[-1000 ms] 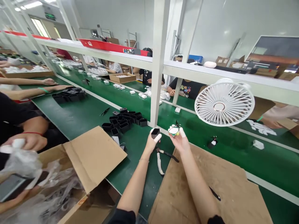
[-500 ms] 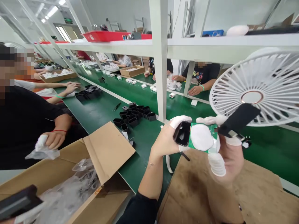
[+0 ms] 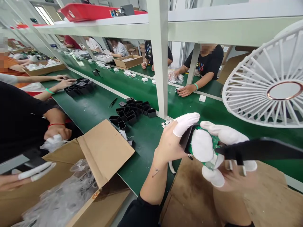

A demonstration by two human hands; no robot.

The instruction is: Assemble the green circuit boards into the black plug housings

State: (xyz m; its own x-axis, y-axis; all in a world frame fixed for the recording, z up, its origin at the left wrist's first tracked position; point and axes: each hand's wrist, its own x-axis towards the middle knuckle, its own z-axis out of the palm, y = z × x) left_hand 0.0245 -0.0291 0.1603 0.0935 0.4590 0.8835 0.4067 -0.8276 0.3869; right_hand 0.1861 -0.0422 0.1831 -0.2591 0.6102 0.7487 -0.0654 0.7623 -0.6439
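My left hand [image 3: 169,143], with white finger covers, is wrapped round a small black case [image 3: 186,141] above the bench. My right hand [image 3: 236,178], also in white finger covers, grips a green circuit board [image 3: 215,141] by its edges. A rounded white pad [image 3: 201,145] lies on the board's face. The board's left end meets the mouth of the case; how far inside it sits is hidden. From the board's right end a long black flat piece [image 3: 262,149] sticks out to the right, blurred.
Several black cases [image 3: 131,118] are heaped on the green bench [image 3: 146,142]. An open cardboard box [image 3: 106,151] of clear plastic bags stands at left, beside a co-worker's hand [image 3: 56,132]. A white fan [image 3: 267,88] and a post [image 3: 159,63] stand close to my hands.
The board and case have come together, with the case turned so its opening faces the board. The black flat piece now points right instead of up. The view has dipped lower.
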